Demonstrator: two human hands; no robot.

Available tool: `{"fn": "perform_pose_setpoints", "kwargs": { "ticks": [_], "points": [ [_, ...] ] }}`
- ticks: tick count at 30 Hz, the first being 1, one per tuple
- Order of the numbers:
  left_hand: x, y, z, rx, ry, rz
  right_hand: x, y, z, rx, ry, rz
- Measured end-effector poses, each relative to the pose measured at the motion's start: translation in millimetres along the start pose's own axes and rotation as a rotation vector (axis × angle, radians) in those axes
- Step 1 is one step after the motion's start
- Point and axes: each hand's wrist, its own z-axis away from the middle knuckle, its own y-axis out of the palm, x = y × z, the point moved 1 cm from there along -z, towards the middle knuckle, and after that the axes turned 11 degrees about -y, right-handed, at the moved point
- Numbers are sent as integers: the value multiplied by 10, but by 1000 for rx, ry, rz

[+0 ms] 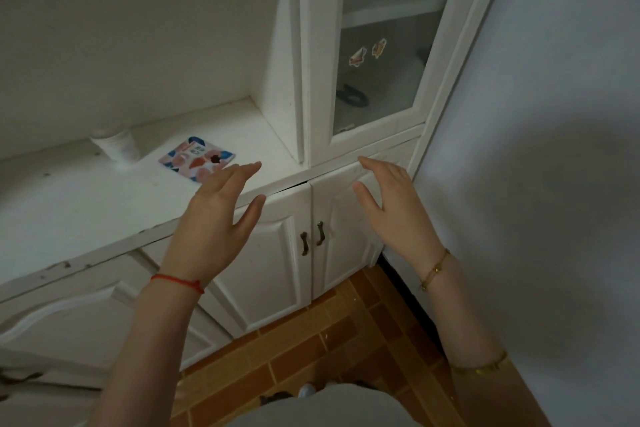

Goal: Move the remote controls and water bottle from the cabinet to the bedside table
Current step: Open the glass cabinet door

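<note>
I face a white cabinet (104,204) with a wide counter shelf. My left hand (216,215) hovers over the counter's front edge, fingers spread, holding nothing. My right hand (391,204) is raised in front of the lower doors (273,270), also empty with fingers apart. Both lower doors are closed, with two dark handles (311,239) side by side. No remote control or water bottle shows in this view.
A small white plastic bottle (116,146) and a colourful card (196,158) lie on the counter. A glass-fronted door (384,45) with stickers stands at upper right. A white wall (554,149) is close on the right. Brown tiled floor (329,340) lies below.
</note>
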Motion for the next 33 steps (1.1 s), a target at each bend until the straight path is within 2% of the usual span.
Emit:
{"fn": "perform_pose_setpoints", "kwargs": {
  "ticks": [9,24,28,33],
  "points": [
    [-233,50,-403,-60,2,48,-77,-186,-428,-19,-77,-11],
    [-1199,-1025,-1879,-499,274,224,727,-1533,-2180,-453,-435,33],
    [-1420,-1196,-2098,-571,325,264,944,-1760,-2456,-524,-491,69],
    [-1530,-1176,-2255,-582,330,236,1073,-1812,-2687,-539,-514,80]
  ]
}}
